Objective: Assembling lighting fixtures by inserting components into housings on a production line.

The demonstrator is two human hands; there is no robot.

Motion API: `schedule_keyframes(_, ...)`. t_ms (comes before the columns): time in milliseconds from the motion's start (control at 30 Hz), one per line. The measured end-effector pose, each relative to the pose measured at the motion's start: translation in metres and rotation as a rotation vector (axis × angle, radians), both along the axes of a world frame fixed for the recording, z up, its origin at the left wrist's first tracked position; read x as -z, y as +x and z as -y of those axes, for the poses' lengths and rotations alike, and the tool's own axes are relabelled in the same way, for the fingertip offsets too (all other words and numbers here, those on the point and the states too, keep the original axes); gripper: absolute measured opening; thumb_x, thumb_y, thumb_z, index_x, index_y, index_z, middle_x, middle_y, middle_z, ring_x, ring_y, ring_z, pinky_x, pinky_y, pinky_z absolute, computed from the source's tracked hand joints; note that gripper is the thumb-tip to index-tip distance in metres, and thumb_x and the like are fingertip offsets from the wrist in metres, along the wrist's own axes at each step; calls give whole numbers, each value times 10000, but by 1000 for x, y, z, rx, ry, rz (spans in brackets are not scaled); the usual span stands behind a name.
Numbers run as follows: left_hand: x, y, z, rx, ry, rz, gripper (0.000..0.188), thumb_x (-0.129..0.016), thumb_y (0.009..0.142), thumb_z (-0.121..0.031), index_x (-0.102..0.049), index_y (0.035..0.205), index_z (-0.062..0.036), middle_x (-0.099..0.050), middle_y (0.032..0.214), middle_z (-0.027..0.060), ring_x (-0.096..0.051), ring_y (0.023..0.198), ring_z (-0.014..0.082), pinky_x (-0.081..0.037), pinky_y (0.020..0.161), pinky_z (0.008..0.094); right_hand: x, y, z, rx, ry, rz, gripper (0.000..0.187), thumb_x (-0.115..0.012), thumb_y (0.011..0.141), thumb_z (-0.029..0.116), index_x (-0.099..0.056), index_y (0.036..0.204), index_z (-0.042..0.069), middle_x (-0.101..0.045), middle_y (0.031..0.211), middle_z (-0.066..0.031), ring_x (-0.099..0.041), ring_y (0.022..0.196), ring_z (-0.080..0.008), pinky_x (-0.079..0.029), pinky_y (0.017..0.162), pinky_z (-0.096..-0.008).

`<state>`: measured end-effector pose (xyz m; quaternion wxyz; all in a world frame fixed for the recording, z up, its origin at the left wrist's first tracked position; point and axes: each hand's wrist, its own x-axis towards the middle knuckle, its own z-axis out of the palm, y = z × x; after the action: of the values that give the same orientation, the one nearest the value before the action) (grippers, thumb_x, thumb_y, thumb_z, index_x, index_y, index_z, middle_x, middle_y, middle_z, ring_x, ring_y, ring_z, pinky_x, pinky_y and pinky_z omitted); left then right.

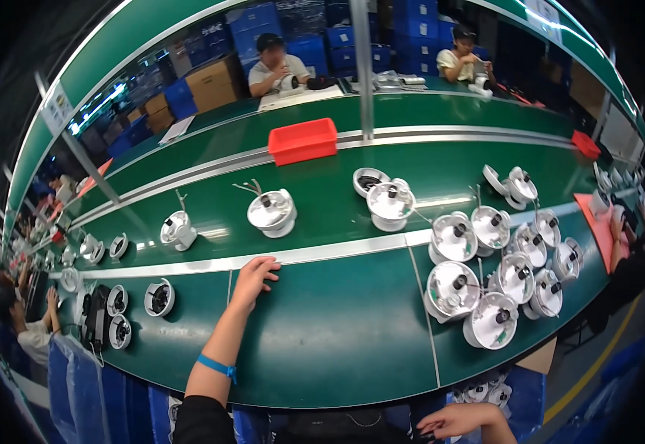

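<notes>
At your far left, a long black item [97, 314] lies beside two small white cups [119, 331] with dark insides, and a larger white cup [160, 297] sits a little nearer you. Past the metal strip [315, 254], a white housing [178, 232] stands on the far green surface [330, 196], its thin wires sticking up.

Your left hand [256, 281], with a blue band [217, 366] at the wrist, reaches over the near worktop [322, 333] to the strip. Its fingers are loosely spread and hold nothing; whether they touch the strip, you cannot tell from here. Just beyond them stands the nearest housing [271, 214], wires trailing from its back, and farther off is a red bin [302, 142]. Right of that, another housing [390, 206] leans against a round white cover [367, 180].

Your right hand [456, 420] hangs low by the worktop's near edge, fingers bent; whether it grips anything is unclear. To its right, a group of white housings [490, 320] crowds the worktop, some touching.

You seem to be between grasps, left arm extended. Taking the nearest housing would call for a further reach across the strip and a wide grip around its body, clear of the wires.
</notes>
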<state>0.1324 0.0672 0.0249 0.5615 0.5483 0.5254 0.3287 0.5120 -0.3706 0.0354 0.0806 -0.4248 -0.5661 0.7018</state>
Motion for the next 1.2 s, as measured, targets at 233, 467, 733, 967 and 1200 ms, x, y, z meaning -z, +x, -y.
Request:
schedule_keyframes(233,4,-25,0,197,-10,59,295,-609,1045,-255,-664,1259,-59,-703,1185,65,-678,958,160,-564,810,303,-53,-128,-260,298,551,-254,364,-527,926,25,-592,1284,16,-709,1178,-85,-673,1064,-177,-538,952,-349)
schedule_keyframes(467,-22,-126,31,-415,928,-318,302,-720,935,-168,-688,1202,-30,-700,1190,151,-619,1132,294,-476,999,422,-20,-173,-484,886,648,-398,718,-518,916,-26,-240,1578,-44,-622,1321,-209,-708,1120,-257,-577,892,-343)
schedule_keyframes(733,-6,-282,39,-686,186,-949,904,-662,958,-420,-203,1630,-27,-475,1483,289,-485,1363,476,-413,1122,509,-6,-148,-500,926,931,-26,519,-620,819,17,-550,1331,-25,-699,1037,-142,-696,804,-187,-558,748,-339)
schedule_keyframes(967,18,-234,25,-546,270,-52,679,-663,915,-30,-432,1552,-87,-657,1174,151,-643,1096,210,-498,968,335,-79,-139,-377,592,1217,418,274,-630,806,24,-675,1074,-5,-709,972,-189,-702,812,-362,-567,758,-417)
schedule_keyframes(1200,-19,-77,32,-249,-74,733,304,-674,1014,-200,-671,1234,11,-733,1153,98,-693,1069,183,-552,949,343,-93,-112,-321,289,1176,572,263,-616,805,35,-709,1052,22,-725,1033,-175,-695,917,-401,-562,800,-484)
